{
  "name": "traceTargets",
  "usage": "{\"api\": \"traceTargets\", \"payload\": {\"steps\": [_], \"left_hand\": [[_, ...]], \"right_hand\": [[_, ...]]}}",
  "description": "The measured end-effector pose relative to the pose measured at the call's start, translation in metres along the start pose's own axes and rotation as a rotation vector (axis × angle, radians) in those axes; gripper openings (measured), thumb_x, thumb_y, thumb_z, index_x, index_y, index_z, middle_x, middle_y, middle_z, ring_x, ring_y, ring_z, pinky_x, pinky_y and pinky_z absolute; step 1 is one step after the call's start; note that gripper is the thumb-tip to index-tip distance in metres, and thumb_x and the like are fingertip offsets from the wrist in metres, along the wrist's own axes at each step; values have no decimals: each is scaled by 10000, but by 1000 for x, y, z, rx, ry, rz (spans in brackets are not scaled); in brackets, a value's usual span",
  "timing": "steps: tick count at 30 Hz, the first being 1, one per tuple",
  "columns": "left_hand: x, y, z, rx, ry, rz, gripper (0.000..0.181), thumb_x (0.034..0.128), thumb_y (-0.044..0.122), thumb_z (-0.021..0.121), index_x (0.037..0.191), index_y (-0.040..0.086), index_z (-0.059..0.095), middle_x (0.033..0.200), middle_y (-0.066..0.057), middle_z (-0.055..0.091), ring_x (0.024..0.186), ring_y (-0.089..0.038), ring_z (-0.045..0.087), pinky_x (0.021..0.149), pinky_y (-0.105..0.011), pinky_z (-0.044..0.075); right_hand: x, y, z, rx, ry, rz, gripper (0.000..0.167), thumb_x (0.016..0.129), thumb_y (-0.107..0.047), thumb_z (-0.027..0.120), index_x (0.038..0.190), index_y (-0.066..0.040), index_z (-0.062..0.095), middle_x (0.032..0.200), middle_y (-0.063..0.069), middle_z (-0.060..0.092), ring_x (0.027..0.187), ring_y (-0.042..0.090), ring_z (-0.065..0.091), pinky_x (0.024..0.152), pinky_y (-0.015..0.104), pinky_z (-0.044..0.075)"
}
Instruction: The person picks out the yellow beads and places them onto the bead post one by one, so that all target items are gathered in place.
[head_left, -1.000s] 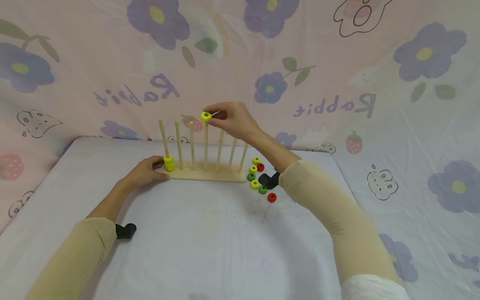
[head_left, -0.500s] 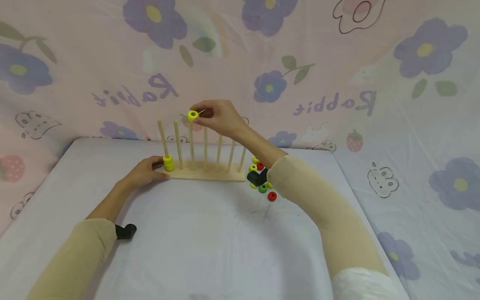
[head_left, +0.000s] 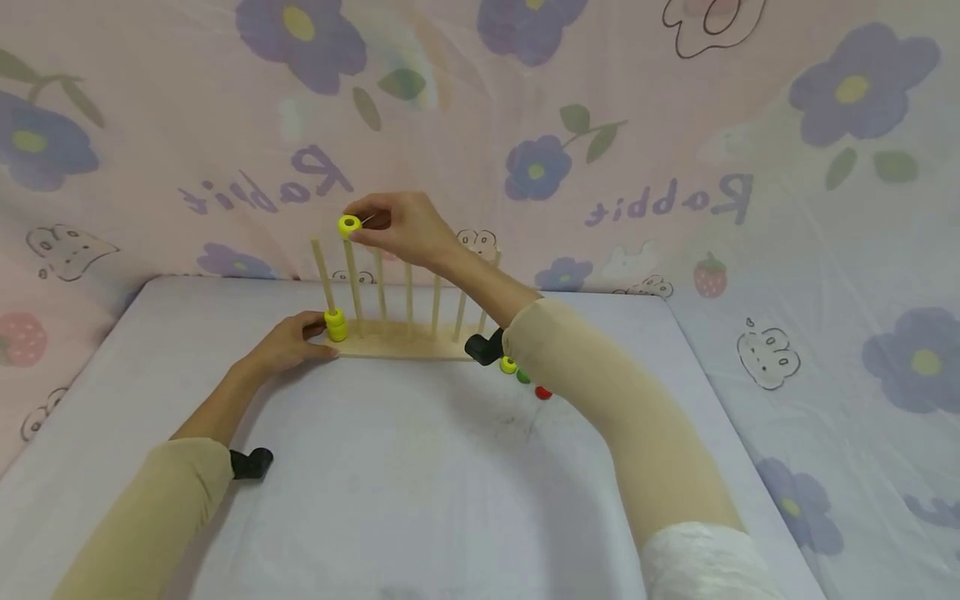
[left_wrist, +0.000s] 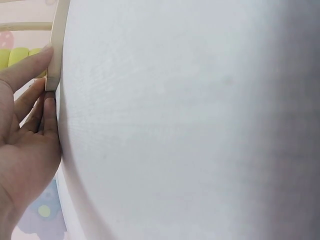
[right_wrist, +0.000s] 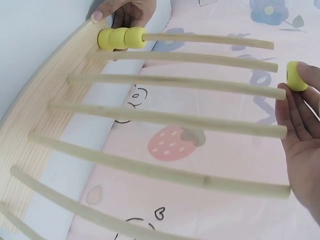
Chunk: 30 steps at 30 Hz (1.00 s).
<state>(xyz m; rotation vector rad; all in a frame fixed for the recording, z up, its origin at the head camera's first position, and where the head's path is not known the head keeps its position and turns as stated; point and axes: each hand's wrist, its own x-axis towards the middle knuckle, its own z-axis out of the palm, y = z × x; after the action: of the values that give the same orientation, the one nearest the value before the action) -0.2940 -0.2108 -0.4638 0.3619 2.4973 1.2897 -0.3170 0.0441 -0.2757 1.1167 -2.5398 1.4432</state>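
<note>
nearest, at four o'clock from the middle of the wooden rack (head_left: 412, 346), loose beads (head_left: 508, 365) lie partly hidden by the right sleeve (head_left: 592, 383). at nine, the left hand (head_left: 288, 343) grips the rack's end, beside three stacked yellow beads (right_wrist: 119, 38). at eleven, the right hand (head_left: 408, 227) pinches a lone bead (head_left: 343, 230) just off the second peg (head_left: 353, 287). it looks light, hard, smooth, apt to slip; best held by its rounded sides, hole left free.

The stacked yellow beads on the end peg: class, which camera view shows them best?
The right wrist view: all three stacked beads show large and distinct along their peg. The head view shows them small beside the left hand; the left wrist view, partly hidden behind that hand.
</note>
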Motion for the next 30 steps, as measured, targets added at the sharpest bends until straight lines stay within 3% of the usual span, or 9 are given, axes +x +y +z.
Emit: {"api": "traceTargets", "payload": {"steps": [15,30], "left_hand": [[3,1,6,5,-12,29,770,887,179,762,1474,-90,343,1512,-293,358,1401,-446,344,1177,-543,274],[1,-4,-2,12,5,27,794,881,187,769,1479,-96,330,1517,-293,356,1404,-434,348,1188,-536,255]], "right_hand": [[10,0,13,-132,-53,33,309,917,-189,735,1208,-91,704,1050,-19,727,891,36,679,831,145,528],[30,-9,24,-184,-117,59,359,926,-214,725,1264,-100,686,1078,-25,730,935,3,658,820,136,519]]}}
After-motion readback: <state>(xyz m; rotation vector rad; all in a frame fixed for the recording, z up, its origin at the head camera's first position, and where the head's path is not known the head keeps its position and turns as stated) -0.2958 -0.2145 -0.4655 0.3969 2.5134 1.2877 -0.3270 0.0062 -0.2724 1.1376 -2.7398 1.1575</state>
